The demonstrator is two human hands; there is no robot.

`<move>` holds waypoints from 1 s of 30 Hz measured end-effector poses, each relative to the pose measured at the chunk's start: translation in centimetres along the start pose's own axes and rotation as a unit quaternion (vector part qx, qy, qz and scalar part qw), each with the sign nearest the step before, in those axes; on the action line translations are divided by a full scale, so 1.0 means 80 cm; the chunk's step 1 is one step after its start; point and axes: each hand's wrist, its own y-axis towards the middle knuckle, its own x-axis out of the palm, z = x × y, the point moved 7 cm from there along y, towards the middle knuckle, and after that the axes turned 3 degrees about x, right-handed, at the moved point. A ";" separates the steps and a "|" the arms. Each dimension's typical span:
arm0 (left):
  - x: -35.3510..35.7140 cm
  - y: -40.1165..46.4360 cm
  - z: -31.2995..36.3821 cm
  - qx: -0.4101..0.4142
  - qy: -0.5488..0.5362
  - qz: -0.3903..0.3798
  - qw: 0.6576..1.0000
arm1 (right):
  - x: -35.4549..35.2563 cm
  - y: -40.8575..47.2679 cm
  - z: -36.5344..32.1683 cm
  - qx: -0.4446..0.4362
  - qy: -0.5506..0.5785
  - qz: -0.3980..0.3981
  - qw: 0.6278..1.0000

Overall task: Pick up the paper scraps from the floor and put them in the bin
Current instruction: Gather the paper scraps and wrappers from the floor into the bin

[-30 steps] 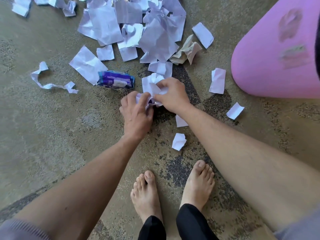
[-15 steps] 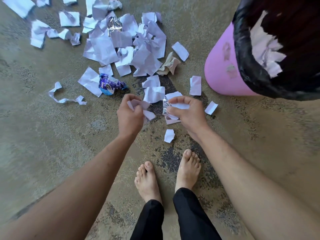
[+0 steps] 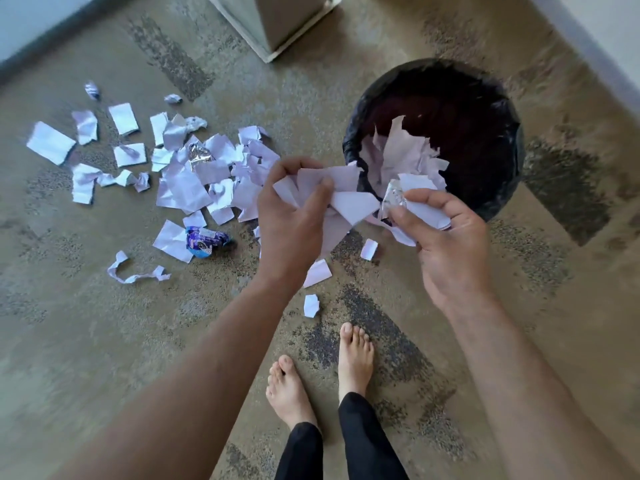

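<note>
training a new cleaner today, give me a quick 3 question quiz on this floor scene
1. True or false: both hands hold paper scraps.
2. What lines the bin? A. black bag B. white bag C. nothing
3. Which item lies on the floor left of the left hand?

Key
1. True: the left hand and right hand each grip paper scraps.
2. A: the bin has a black bag, with paper already inside.
3. A blue wrapper, among loose scraps.

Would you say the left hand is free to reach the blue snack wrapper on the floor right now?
Probably not yet: the left hand is closed on paper scraps, though nothing lies over the blue wrapper.
</note>
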 end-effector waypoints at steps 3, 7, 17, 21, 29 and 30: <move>0.051 0.019 0.022 0.001 0.042 -0.047 0.998 | -0.026 0.022 -0.024 0.023 0.020 0.039 0.999; 0.108 0.046 0.007 -0.061 0.073 -0.105 0.990 | -0.051 0.059 -0.031 0.044 0.020 0.084 0.995; 0.111 0.039 -0.001 -0.011 0.083 -0.137 0.987 | -0.057 0.051 -0.036 -0.014 -0.069 0.051 0.996; 0.060 0.020 -0.006 0.061 0.121 -0.026 0.990 | -0.034 0.011 -0.034 -0.108 -0.064 0.027 0.992; -0.055 -0.015 -0.132 0.025 0.269 0.010 0.963 | -0.024 0.018 0.126 -0.008 -0.215 -0.032 0.976; -0.062 -0.020 -0.156 0.010 0.291 -0.007 0.957 | -0.030 0.029 0.147 -0.004 -0.236 -0.019 0.971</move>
